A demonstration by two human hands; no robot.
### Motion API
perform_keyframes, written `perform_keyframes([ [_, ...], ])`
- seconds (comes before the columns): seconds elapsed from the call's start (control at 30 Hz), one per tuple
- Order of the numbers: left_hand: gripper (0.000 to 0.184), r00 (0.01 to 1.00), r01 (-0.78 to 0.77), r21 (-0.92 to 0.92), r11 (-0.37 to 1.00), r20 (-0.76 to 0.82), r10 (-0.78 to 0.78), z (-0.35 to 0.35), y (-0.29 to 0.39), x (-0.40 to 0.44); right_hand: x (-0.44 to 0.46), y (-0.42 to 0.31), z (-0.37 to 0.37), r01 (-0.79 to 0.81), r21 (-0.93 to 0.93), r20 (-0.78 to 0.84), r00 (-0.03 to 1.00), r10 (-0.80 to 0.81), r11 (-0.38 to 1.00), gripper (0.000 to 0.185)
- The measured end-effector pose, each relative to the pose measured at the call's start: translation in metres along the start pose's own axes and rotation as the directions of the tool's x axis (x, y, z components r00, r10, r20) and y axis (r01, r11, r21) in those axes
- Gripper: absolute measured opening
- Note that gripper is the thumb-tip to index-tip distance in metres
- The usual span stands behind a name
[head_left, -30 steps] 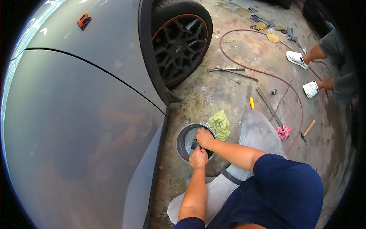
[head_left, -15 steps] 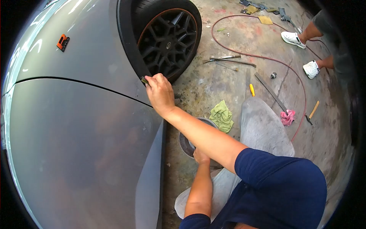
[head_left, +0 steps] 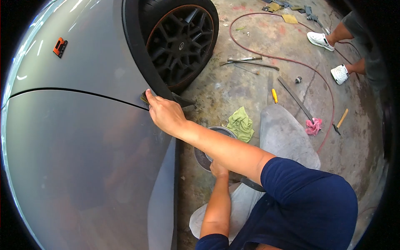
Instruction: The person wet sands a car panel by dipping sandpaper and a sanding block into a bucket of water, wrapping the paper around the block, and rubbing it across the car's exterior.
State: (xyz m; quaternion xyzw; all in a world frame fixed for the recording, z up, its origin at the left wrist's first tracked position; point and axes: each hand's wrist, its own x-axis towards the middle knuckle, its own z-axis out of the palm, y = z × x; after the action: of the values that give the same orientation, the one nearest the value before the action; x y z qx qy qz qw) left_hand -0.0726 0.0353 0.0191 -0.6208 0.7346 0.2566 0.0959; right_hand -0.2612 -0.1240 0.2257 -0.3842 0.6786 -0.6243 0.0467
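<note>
My right hand (head_left: 166,116) is pressed to the grey car body (head_left: 91,158), just beside the wheel arch. Its fingers are closed on a small dark pad with a yellowish edge (head_left: 144,98), at the seam between two panels. Below my right forearm stands a round grey bucket (head_left: 199,160) with dark contents. My left hand (head_left: 218,169) is closed at the bucket's near rim, its fingertips partly hidden. A crumpled green cloth (head_left: 241,125) lies against the bucket's far side.
Beyond the hands is the car's black wheel (head_left: 181,46). On the concrete lie long metal bars (head_left: 254,63), a yellow-handled tool (head_left: 274,96), a pink cloth (head_left: 313,126), a hammer (head_left: 341,121) and a red hose (head_left: 329,89). Another person's white shoes (head_left: 320,41) are at upper right.
My right hand has moved left and down along the panel, from the wheel arch edge to the seam, still holding the pad. My left hand stays at the bucket. The view has shifted slightly.
</note>
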Motion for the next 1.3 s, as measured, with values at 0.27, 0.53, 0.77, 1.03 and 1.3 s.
perform_keyframes([
  [0.27,0.038,0.999,-0.032,0.0,1.0,-0.018,0.032,-0.017,0.016,-0.012,0.005,0.002,0.003,0.007,-0.042,-0.031,0.999,-0.008,0.999,0.061],
  [0.53,0.037,0.993,-0.115,0.172,0.978,0.041,0.109,-0.016,0.014,-0.003,0.002,0.005,0.005,0.003,-0.042,-0.041,0.999,-0.005,0.999,0.059],
  [0.77,0.03,0.99,-0.14,0.142,0.98,0.004,0.141,-0.016,0.015,-0.006,0.0,0.002,0.007,-0.016,0.017,-0.006,1.0,0.016,1.0,0.059],
  [1.03,0.032,0.985,-0.168,0.235,0.957,0.072,0.155,-0.017,0.022,-0.003,-0.013,0.016,0.005,0.005,-0.012,0.016,1.0,-0.004,1.0,0.06],
  [1.3,0.034,0.97,-0.239,0.251,0.938,0.097,0.222,-0.02,0.022,-0.006,-0.019,0.027,0.011,-0.022,-0.041,0.1,0.995,0.026,0.999,0.068],
])
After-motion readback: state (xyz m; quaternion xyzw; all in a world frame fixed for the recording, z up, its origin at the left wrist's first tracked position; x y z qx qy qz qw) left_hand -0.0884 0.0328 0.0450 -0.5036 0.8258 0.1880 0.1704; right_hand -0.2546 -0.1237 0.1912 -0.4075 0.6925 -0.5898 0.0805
